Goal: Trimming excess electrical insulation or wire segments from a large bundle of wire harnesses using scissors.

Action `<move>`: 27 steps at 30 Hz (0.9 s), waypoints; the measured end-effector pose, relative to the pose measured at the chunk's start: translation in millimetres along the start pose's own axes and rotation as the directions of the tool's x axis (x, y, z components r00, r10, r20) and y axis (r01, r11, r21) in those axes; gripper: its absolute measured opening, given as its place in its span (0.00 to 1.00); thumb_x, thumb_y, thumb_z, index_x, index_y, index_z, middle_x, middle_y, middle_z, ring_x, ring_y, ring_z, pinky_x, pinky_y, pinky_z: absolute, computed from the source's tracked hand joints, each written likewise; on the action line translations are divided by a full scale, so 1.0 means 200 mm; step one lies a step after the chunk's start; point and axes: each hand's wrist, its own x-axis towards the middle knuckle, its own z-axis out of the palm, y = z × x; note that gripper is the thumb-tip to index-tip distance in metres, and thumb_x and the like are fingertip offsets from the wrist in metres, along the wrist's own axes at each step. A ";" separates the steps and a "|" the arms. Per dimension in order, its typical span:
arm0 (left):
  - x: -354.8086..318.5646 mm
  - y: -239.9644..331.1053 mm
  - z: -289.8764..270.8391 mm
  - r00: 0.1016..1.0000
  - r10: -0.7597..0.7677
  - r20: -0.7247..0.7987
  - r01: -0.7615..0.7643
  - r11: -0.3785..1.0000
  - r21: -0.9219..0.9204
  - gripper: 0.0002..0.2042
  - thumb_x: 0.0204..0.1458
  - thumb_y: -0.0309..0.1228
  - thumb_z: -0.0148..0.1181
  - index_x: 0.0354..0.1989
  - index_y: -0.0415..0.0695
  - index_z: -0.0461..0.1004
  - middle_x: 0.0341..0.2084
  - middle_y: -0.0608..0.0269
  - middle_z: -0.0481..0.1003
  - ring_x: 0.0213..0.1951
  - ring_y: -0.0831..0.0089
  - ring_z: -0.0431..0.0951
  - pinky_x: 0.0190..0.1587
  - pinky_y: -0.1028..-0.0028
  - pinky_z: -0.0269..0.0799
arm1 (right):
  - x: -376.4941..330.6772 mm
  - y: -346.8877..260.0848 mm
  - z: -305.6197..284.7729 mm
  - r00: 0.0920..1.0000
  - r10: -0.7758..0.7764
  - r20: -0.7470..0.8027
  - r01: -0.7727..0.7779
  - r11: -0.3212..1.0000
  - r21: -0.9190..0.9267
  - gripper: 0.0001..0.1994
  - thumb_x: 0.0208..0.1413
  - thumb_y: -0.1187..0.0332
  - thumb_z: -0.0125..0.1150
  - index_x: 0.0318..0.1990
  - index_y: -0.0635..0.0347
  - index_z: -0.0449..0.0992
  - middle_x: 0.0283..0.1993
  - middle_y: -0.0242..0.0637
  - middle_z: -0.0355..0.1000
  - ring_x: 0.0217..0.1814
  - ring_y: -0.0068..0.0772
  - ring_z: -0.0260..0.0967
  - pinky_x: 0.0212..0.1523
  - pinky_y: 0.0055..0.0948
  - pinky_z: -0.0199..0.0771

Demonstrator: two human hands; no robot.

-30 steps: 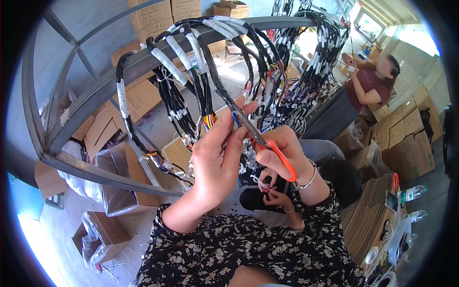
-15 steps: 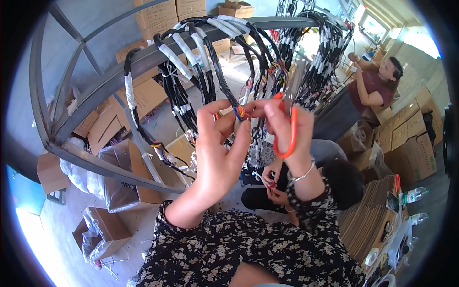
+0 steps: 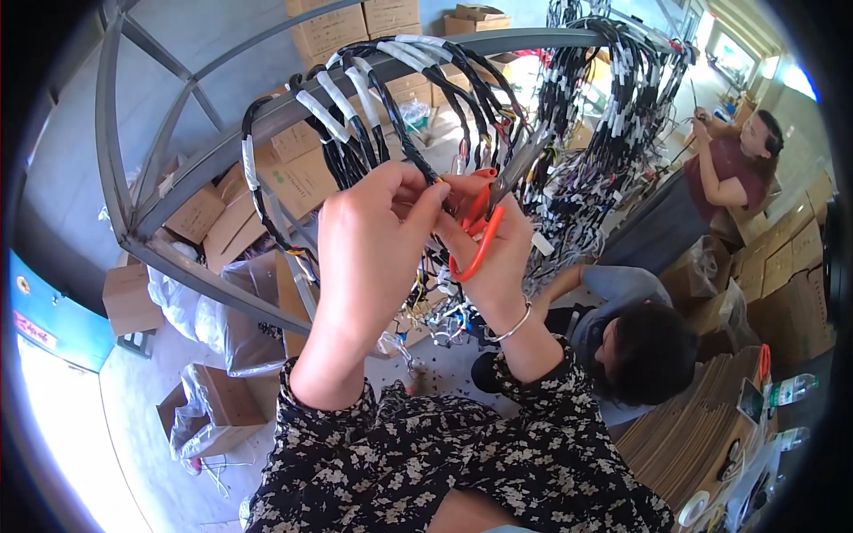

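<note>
Black cable (image 3: 406,142) hangs over the metal rail (image 3: 533,39), its low end btwn both hands, held up in front. L hand (image 3: 362,240) has thumb & fingers pinched narrow on that end, approx. where a bit of orange shows. R hand (image 3: 508,258) is closed round orange-handled scissors (image 3: 515,175), blades up & off to the right, apart from the cable; its fingertips look to meet the L ones, but can't tell what they pinch, if anything. To do this well: L pinch firm & close to the end so the cable doesn't twist; R fingertips do the fine work w/ scissors tucked vs. the palm. Mind blade tips re: other cables (image 3: 613,98) hanging behind, as a nick could spoil them. Crouching co-worker (image 3: 653,355) is near the R forearm, so no quick swings, pls.
</note>
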 end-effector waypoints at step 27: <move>0.04 -0.15 0.13 0.934 0.256 -0.249 -0.265 0.964 0.000 0.03 0.46 0.17 0.65 0.28 0.35 0.76 0.18 0.64 0.73 0.21 0.82 0.74 0.24 0.80 0.67 | 0.08 -0.04 -0.07 0.982 0.184 0.045 -0.188 0.978 0.087 0.10 0.55 0.73 0.69 0.42 0.68 0.79 0.33 0.35 0.80 0.32 0.17 0.75 0.36 0.20 0.78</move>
